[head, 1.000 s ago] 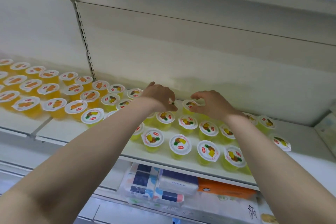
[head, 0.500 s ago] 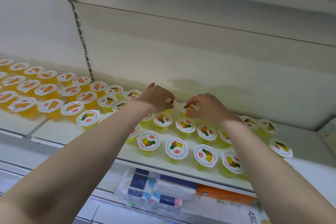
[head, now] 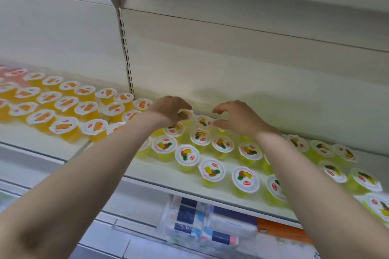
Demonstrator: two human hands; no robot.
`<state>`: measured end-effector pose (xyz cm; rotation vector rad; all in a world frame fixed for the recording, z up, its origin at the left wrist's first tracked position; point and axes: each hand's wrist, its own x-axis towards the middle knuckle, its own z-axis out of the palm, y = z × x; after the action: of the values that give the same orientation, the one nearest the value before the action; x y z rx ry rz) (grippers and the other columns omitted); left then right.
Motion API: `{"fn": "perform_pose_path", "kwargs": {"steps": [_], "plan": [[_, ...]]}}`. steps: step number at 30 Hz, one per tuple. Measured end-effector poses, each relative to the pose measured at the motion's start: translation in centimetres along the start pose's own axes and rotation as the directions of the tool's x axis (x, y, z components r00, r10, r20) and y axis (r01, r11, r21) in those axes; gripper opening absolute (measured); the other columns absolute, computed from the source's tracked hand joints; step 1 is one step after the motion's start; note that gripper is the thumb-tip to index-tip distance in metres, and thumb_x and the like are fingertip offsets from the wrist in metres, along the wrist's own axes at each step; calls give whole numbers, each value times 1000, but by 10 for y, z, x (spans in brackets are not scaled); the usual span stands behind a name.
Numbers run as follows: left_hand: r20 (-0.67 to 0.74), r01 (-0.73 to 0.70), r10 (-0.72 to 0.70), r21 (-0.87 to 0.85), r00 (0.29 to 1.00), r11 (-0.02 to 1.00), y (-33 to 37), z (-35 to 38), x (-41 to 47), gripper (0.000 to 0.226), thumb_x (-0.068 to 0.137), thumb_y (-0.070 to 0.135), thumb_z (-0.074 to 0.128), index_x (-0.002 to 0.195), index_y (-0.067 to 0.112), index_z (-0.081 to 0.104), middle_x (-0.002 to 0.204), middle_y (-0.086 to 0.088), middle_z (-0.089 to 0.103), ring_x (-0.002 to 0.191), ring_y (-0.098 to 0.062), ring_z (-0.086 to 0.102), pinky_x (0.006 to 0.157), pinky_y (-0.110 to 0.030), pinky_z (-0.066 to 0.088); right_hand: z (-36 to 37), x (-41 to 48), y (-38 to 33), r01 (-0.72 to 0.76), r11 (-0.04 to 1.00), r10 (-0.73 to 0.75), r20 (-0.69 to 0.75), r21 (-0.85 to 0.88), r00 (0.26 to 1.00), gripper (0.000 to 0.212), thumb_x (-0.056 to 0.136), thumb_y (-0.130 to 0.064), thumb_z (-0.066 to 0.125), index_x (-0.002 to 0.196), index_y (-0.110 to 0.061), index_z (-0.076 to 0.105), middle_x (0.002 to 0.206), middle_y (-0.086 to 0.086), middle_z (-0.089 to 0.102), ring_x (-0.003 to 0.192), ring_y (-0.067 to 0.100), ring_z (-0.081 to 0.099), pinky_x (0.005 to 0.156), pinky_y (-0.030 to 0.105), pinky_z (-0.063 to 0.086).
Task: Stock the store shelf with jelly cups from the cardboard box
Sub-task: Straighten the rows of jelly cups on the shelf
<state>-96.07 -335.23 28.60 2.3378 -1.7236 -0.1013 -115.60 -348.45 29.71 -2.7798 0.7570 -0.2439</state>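
Yellow pineapple jelly cups (head: 211,171) with white foil lids stand in rows on the white shelf (head: 168,176). Both my arms reach to the back row. My left hand (head: 170,109) curls its fingers over the rim of a yellow jelly cup (head: 186,114) by the back wall. My right hand (head: 240,118) hovers just right of another back-row cup (head: 203,121), fingers and thumb spread apart with nothing between them. The cardboard box is out of view.
Orange jelly cups (head: 63,126) fill the shelf section to the left, past a slotted upright (head: 126,52). Another shelf hangs overhead. Below the shelf lie blue-and-white wrapped packs (head: 195,221) and an orange package (head: 282,231). Bare shelf surface lies behind the right-hand cups.
My right hand has let go of the back-row cup and drawn slightly right, fingers now apart. The left hand stays on its cup. The camera has shifted, showing more of the left section.
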Motion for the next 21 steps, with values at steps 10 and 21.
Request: {"fn": "perform_pose_path", "kwargs": {"steps": [10,21], "plan": [[71,-120,118,15,990,993,-16,2,18,45,88,47,62,130,35,55,130,5,61,118,-21,56,96,-36,46,18,29,-35,-159,986,162,38,-56,986,50,76,-57,73,113,-23,70,106,-3,69,96,18,63,79,31,47],[88,-170,178,-84,980,982,-28,-3,27,50,84,31,70,132,27,57,129,-1,59,118,-24,54,93,-32,42,24,37,-44,-231,973,231,-15,-26,973,41,77,-41,72,110,-17,70,97,1,70,88,18,63,75,31,51]]}}
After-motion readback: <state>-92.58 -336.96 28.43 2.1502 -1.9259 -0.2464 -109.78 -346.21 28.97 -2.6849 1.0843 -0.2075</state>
